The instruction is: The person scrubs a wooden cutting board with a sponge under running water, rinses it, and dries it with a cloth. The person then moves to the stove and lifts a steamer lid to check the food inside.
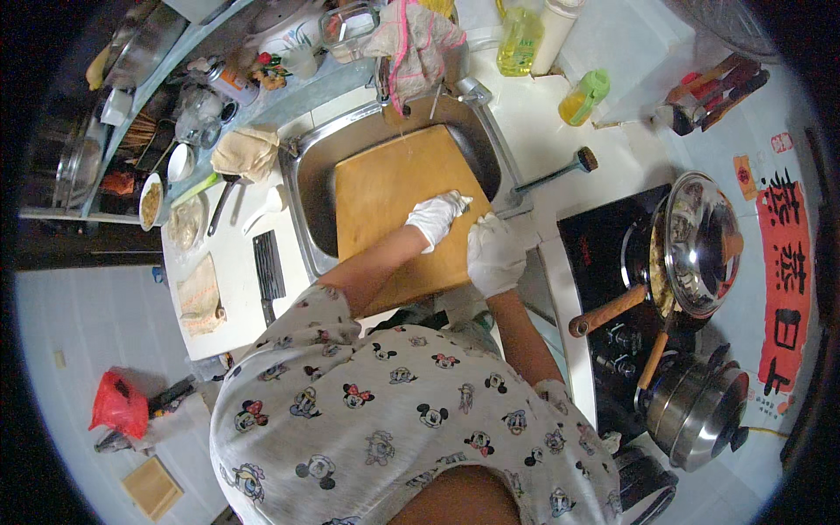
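Observation:
A wooden cutting board [394,170] lies tilted across the stainless steel sink [308,197], its near end over the front rim. My left hand [438,218], in a white glove, presses on the board's face near its right side. Its fingers are bunched, and a small greyish bit shows at the fingertips; whether it is a pad or part of the glove is unclear. Also gloved in white, my right hand [497,254] grips the board's right edge, with the fingers partly hidden. Above the board's far end is the faucet [382,82], and a thin stream of water seems to fall from it.
Left of the sink lie a black-bladed knife [268,266], a folded cloth [246,152] and a small towel [200,295]. A long-handled brush [558,170] rests at the right rim. Further right, a lidded pan [699,246] and a steel pot [699,407] stand on the black cooktop [600,262].

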Motion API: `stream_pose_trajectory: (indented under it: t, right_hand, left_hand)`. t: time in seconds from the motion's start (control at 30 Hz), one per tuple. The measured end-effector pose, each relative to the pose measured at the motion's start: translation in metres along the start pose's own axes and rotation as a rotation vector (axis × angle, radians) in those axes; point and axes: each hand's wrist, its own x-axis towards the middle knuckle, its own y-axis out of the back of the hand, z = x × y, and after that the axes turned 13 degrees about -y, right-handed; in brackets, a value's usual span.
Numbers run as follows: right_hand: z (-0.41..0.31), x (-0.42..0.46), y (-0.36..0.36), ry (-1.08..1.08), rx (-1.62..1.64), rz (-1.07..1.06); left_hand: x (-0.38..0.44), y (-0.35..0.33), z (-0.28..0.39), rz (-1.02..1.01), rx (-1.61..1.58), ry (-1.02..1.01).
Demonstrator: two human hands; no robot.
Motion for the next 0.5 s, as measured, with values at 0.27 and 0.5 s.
stream_pose_trajectory:
  t: [0.27, 0.5]
  right_hand:
    - [-0.01, 0.005, 0.005, -0.22, -0.3, -0.182]
    - [-0.021, 0.008, 0.003, -0.287, -0.27, -0.365]
  left_hand:
    - [0.136, 0.034, -0.055, 0.096, 0.311, -0.047]
    - [0.198, 0.031, -0.14, 0.208, 0.565, 0.031]
